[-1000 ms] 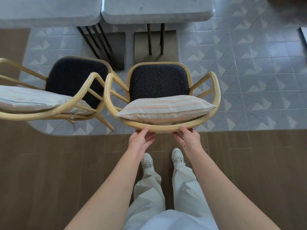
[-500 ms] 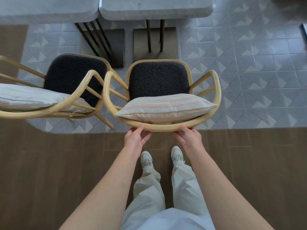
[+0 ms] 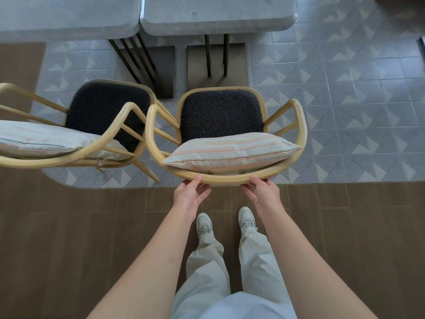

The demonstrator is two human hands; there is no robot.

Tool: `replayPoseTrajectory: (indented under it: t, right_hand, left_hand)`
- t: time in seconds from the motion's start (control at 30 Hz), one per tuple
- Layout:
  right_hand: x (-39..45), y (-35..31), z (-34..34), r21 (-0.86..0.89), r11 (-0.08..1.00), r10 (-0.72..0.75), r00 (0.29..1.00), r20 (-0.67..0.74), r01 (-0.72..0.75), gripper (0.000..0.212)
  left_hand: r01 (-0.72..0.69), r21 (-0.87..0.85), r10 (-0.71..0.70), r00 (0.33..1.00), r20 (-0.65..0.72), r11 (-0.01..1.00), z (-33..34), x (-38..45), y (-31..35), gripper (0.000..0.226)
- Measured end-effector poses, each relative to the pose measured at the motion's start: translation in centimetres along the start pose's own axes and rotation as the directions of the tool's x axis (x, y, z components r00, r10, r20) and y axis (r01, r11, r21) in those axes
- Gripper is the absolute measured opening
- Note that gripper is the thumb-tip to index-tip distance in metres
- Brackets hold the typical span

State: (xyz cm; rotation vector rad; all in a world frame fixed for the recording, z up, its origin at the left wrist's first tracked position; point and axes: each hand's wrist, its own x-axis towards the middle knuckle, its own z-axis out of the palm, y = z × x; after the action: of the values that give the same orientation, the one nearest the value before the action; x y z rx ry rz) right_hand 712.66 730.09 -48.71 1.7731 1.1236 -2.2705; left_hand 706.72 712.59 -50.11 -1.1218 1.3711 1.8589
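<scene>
Chair point(image 3: 301, 125) faced the table point(image 3: 216, 14), directly ahead of the person, left hand point(image 3: 190, 195) and right hand point(image 3: 264, 192) each gripped its curved back rail, thumbs on top, fingers underneath, cushion point(image 3: 230, 151) lay against the rail

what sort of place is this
Likely a cafe or restaurant: the right chair, gripped by the left hand and right hand, matches the left chair; both face two grey tables side by side on patterned tile.

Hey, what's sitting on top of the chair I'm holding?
A striped cushion lies on the chair, by its back rail. It hides the near part of the dark seat pad.
</scene>
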Motion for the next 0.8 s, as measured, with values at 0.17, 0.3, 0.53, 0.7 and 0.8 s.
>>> replayPoseTrajectory:
  t: [0.17, 0.3, 0.53, 0.7, 0.8]
  right_hand:
    - [-0.2, -0.1, 0.0, 0.010, 1.000, 0.016, 1.000, -0.005, -0.016, 0.022]
    - [-0.6, -0.2, 0.1, 0.002, 1.000, 0.025, 1.000, -0.012, -0.025, 0.025]
    - [-2.2, -1.5, 2.1, -0.162, 0.987, 0.010, 0.999, -0.035, -0.016, 0.049]
    - [-4.6, -4.0, 3.5, -0.197, 0.980, -0.023, 1.000, -0.006, 0.021, 0.066]
    - [-6.5, -6.4, 4.1, -0.255, 0.965, -0.044, 0.998, 0.053, 0.057, 0.062]
  left_hand:
    - [0.006, -0.009, -0.006, 1.000, 0.003, 1.000, 0.0, -0.1, 0.0, 0.024]
    - [0.017, -0.006, -0.017, 1.000, -0.005, 1.000, -0.1, 0.1, -0.1, 0.021]
    - [-0.027, 0.138, 0.032, 0.999, -0.033, 0.990, 0.6, -0.9, 1.2, 0.035]
    - [-0.140, 0.142, 0.144, 0.989, -0.018, 0.980, 1.4, -3.9, 5.3, 0.041]
    - [-0.277, 0.185, 0.280, 0.960, 0.009, 0.943, 1.4, -6.3, 8.4, 0.054]
